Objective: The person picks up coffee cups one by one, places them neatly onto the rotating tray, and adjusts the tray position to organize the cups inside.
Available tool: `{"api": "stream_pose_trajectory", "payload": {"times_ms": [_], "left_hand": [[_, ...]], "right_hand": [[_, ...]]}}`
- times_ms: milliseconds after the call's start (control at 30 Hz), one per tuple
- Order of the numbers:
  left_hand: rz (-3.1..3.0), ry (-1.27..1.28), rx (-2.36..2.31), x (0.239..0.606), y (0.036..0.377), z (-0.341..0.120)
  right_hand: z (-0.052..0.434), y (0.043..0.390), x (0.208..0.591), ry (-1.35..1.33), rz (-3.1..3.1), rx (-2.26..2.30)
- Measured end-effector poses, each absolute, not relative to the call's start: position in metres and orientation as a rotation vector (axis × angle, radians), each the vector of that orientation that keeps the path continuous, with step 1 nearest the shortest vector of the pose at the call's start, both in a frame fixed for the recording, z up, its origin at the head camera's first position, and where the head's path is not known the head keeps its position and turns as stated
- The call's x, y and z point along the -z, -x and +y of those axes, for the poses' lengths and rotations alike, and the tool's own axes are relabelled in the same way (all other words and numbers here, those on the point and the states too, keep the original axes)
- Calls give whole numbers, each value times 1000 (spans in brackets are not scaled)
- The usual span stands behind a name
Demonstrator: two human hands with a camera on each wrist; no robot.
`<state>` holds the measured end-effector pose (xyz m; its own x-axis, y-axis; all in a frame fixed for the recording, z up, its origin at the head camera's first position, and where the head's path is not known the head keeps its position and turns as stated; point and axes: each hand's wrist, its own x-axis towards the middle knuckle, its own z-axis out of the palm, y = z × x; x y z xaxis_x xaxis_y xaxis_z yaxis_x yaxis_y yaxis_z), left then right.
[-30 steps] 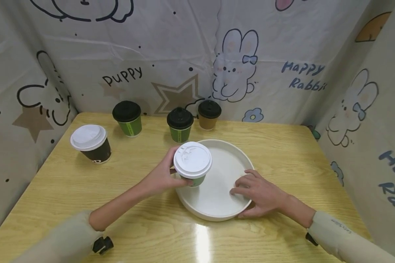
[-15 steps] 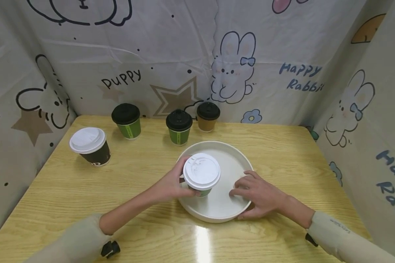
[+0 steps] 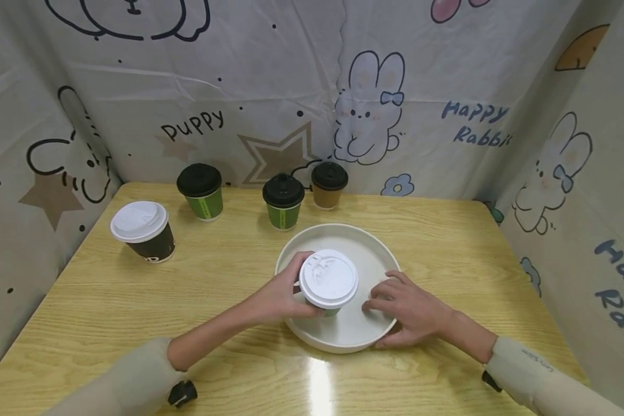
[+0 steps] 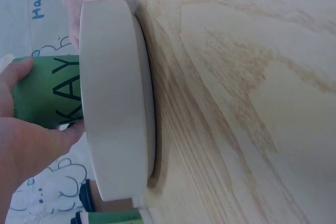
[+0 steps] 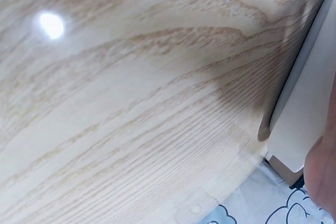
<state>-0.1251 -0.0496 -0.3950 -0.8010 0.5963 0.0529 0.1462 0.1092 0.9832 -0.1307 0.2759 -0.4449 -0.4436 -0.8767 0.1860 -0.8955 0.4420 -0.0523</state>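
Observation:
A green paper cup [image 4: 50,90] with a white lid [image 3: 329,277] is in my left hand [image 3: 281,294], fingers and thumb wrapped round its side. It stands over the inside of a round white tray [image 3: 366,251], left of the middle. In the left wrist view the tray's wall [image 4: 113,98] hides the cup's base, and large dark letters show on the cup. My right hand [image 3: 416,309] grips the tray's right rim, fingers bent over the inside and thumb outside. Only a sliver of that hand [image 5: 321,177] appears in the right wrist view, beside the tray wall [image 5: 307,103].
A black cup with a white lid [image 3: 141,230] stands at the left of the wooden table [image 3: 229,370]. Farther back are two green cups with black lids, one left [image 3: 204,196] and one central [image 3: 283,205], and a brown cup [image 3: 329,188]. A printed cloth [image 3: 270,75] hangs behind.
My left hand has carried the green cup rightward and toward me, from the tray's left edge to farther inside it. My right hand stays at the rim.

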Motion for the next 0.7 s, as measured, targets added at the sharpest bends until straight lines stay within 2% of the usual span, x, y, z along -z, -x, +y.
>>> {"api": "stream_pose_trajectory", "payload": {"times_ms": [700], "left_hand": [[2038,-771,-1617,408,119,-43]], "right_hand": [[276,131,446,-1570,-2561,-210]]}}
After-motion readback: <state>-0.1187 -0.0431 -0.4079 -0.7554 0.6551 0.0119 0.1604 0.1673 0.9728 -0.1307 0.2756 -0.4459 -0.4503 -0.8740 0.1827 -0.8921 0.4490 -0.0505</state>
